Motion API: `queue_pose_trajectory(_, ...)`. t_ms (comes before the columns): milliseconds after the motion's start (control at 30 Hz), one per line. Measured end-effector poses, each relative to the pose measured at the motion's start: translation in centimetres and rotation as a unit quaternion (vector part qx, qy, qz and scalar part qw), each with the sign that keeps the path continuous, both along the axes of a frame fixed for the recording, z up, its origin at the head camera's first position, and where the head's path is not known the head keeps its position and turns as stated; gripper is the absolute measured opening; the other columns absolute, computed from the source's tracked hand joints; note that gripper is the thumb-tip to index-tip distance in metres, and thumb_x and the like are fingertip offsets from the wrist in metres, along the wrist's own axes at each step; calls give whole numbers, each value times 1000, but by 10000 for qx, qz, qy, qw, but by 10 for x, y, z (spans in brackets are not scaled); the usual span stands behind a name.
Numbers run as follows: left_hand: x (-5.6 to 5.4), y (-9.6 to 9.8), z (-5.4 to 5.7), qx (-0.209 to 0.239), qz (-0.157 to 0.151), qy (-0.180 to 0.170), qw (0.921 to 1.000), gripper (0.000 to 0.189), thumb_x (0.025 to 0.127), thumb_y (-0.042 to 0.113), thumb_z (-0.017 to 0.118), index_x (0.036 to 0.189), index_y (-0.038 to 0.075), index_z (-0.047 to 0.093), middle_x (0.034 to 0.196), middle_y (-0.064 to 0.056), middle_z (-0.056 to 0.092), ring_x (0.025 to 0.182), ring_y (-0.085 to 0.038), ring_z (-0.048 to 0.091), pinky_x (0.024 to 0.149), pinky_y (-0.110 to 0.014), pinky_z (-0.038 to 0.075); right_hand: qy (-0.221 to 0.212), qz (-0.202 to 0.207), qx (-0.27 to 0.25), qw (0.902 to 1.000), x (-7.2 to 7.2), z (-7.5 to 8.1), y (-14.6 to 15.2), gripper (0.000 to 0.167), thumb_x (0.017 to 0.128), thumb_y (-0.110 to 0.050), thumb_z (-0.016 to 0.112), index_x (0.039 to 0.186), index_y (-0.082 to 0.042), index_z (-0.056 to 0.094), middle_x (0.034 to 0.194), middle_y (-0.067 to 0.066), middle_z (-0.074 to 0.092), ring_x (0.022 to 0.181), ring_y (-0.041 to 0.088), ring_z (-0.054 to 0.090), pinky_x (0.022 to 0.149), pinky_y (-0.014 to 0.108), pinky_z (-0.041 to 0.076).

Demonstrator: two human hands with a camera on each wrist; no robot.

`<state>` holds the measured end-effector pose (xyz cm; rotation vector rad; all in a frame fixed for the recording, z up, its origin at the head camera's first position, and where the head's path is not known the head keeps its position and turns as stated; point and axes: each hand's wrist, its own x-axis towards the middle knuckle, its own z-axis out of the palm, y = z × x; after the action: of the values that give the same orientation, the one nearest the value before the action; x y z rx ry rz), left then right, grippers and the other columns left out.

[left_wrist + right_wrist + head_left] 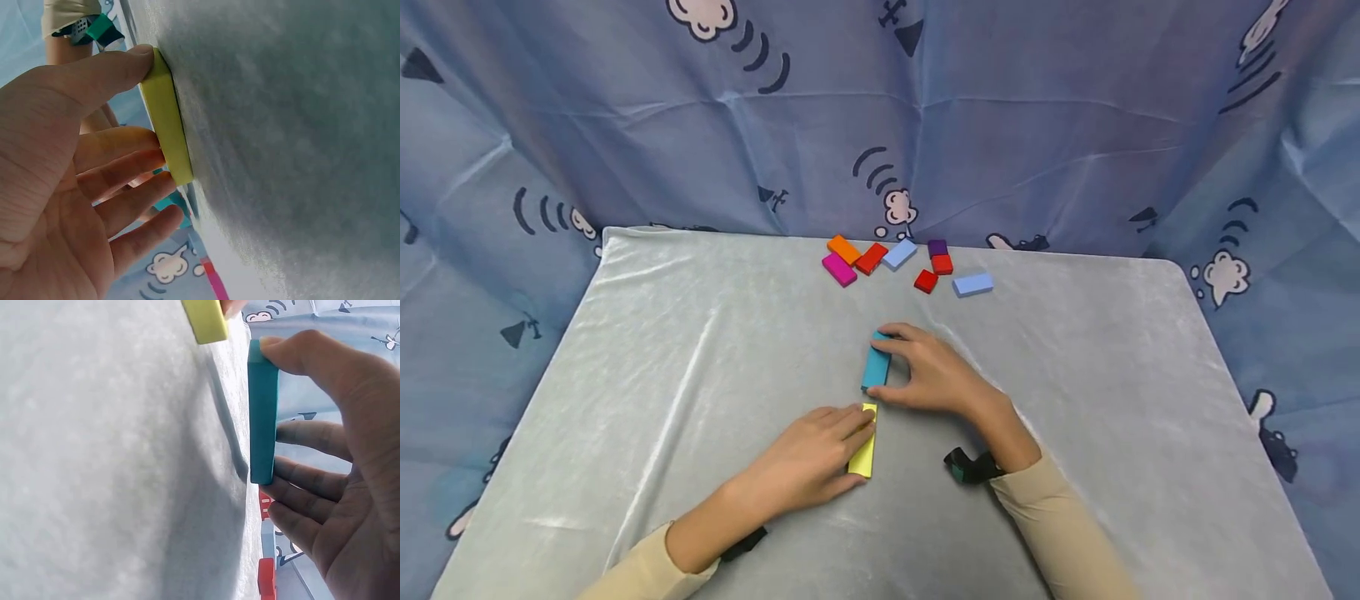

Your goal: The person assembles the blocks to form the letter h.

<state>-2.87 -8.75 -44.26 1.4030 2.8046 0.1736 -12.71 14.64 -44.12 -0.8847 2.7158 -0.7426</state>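
Note:
My left hand (812, 458) holds a yellow rectangular block (862, 457), the thumb at its near end and the fingers toward its far end. In the left wrist view that block (165, 119) lies along the grey cloth; I cannot tell whether it touches it. Just beyond, my right hand (938, 371) pinches a teal block (876, 367) lengthwise between thumb and fingers. A shadow beside the teal block (262, 415) in the right wrist view shows it slightly off the cloth. A small gap separates the two blocks, end toward end.
Along the table's far edge lie several loose blocks: an orange one (844, 249), a magenta one (839, 270), red ones, a purple one (937, 247) and two light blue ones. A patterned blue curtain (820, 125) hangs behind the cloth-covered table (1120, 400).

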Motion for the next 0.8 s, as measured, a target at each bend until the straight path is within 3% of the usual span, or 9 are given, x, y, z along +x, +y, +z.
queue_pose_trajectory(433, 0, -4, 1, 314, -61, 127, 9994, 60, 89, 46, 84, 133, 6, 71, 144, -8, 70, 134, -18, 67, 105, -33, 60, -36, 109, 168, 9998, 6, -3, -7, 72, 85, -45, 88, 144, -8, 66, 156, 13, 57, 144, 31, 57, 121, 48, 51)
queue_pose_trajectory(800, -1, -6, 0, 416, 24, -226, 9989, 59, 90, 42, 84, 135, 5, 71, 146, -8, 68, 135, -21, 67, 114, -34, 57, 193, 208, 200, 9994, 9, -7, -8, 68, 90, -41, 85, 145, -6, 64, 156, 14, 56, 145, 31, 56, 121, 47, 51)
